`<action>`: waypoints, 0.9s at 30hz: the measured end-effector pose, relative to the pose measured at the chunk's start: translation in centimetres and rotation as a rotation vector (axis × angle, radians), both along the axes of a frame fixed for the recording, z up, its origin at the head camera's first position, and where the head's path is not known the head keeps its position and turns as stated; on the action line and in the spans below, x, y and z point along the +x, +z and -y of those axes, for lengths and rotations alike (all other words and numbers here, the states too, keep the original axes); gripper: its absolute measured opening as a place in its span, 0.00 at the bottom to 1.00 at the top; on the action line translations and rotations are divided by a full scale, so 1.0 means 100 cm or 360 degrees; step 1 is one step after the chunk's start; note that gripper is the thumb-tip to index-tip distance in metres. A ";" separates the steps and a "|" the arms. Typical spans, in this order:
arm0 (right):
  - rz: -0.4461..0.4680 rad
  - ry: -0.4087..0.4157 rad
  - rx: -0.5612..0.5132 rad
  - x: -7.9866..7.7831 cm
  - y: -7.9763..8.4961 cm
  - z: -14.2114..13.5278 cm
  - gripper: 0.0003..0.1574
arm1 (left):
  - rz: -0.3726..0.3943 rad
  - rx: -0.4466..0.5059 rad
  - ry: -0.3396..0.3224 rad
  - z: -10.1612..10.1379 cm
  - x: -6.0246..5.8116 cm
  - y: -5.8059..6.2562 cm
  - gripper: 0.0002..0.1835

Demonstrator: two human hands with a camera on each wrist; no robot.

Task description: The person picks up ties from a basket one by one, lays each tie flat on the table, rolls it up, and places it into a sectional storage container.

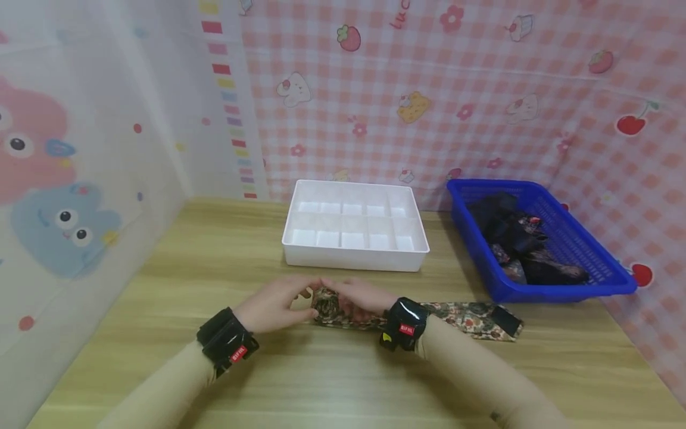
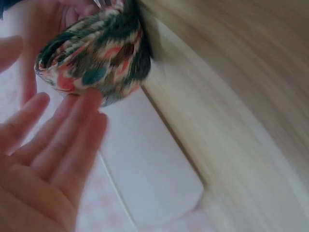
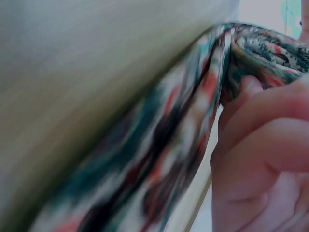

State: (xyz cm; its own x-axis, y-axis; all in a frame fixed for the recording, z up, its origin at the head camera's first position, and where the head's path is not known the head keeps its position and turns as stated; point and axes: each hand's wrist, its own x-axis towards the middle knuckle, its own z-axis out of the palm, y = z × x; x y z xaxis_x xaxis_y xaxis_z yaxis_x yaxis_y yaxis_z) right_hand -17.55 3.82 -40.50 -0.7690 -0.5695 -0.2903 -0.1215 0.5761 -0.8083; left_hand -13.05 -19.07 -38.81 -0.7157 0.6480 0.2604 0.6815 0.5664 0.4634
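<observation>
A floral fabric strip (image 1: pixel 465 316) lies along the wooden table, with a black patch at its right end. Its left end is wound into a thick roll (image 2: pixel 104 60) that stands on edge between the hands. My left hand (image 1: pixel 276 305) is at the roll's left side. In the left wrist view its fingers (image 2: pixel 72 137) reach out nearly straight, tips right at the roll, thumb apart. My right hand (image 1: pixel 364 296) holds the roll from the right and above. In the right wrist view its curled fingers (image 3: pixel 270 130) lie against the roll, and the flat part runs away beneath.
Behind the hands stands a white divided box (image 1: pixel 354 259) with several compartments. At the right, a blue basket (image 1: pixel 581 244) holds dark and patterned fabric bundles. Cloth-covered walls (image 1: pixel 375 77) bound the table at the back and sides.
</observation>
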 end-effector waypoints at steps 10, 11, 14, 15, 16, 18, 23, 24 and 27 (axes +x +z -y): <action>-0.0018 -0.0026 0.0030 0.000 -0.005 -0.039 0.35 | -0.0088 -0.0059 -0.0137 -0.029 -0.005 -0.008 0.12; -0.0031 -0.0032 0.0048 0.001 -0.005 -0.042 0.35 | -0.0104 -0.0082 -0.0138 -0.030 -0.005 -0.009 0.12; -0.0065 -0.0020 0.0088 0.001 -0.004 -0.047 0.33 | -0.0112 -0.0150 -0.0120 -0.033 -0.005 -0.011 0.14; -0.0074 -0.0010 0.0097 0.001 -0.004 -0.048 0.32 | -0.0102 -0.0169 -0.0114 -0.033 -0.005 -0.012 0.14; -0.0088 0.0003 0.0107 0.000 -0.004 -0.049 0.31 | -0.0101 -0.0185 -0.0114 -0.034 -0.006 -0.013 0.14; -0.0131 0.0022 0.0113 -0.001 -0.005 -0.052 0.30 | -0.0101 -0.0213 -0.0118 -0.036 -0.007 -0.015 0.14; -0.0254 0.0028 0.0096 -0.003 -0.012 -0.055 0.28 | -0.0128 -0.0261 -0.0158 -0.041 -0.006 -0.020 0.15; -0.0265 0.0022 0.0090 -0.002 -0.014 -0.055 0.28 | -0.0131 -0.0271 -0.0170 -0.041 -0.006 -0.021 0.16; -0.0220 0.0002 0.0050 0.000 -0.017 -0.053 0.25 | -0.0118 -0.0278 -0.0189 -0.039 -0.006 -0.023 0.16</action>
State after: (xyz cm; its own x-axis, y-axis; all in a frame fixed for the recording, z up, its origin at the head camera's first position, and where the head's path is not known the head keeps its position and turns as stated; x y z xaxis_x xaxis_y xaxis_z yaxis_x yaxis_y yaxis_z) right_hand -17.52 9.15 -42.17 -0.8022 -0.5629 -0.1993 -0.2313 0.6006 -0.7653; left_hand -13.63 -15.14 -41.09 -0.6148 0.7666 0.1855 0.7767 0.5475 0.3115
